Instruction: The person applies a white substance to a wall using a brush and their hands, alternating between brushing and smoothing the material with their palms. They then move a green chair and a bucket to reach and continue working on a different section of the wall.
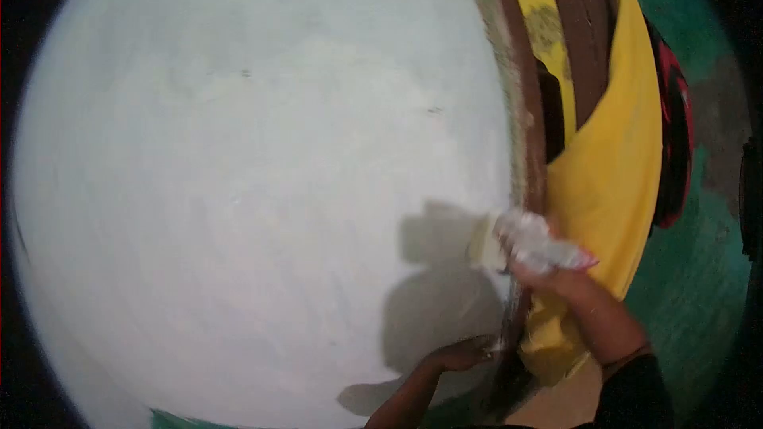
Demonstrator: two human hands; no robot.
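Paint is being brushed onto the white wall (pixel 238 191) at its right edge: the brush (pixel 486 242) is being clenched by the paint-coated right hand (pixel 540 250), while the left hand (pixel 461 353), fingers spread, is being pressed against the wall's lower edge; next, careful strokes along the brown frame (pixel 528 135) seem called for.

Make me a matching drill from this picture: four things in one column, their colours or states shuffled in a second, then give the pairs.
Things
1. wall
2. cloth
3. right hand
4. left hand

Colours or states
A. yellow, hanging beside the brown frame
B. coated in white, holding a brush against the wall
C. freshly white across most of the view
D. bare, fingers resting low at the wall's edge

Pairs: 1-C, 2-A, 3-B, 4-D
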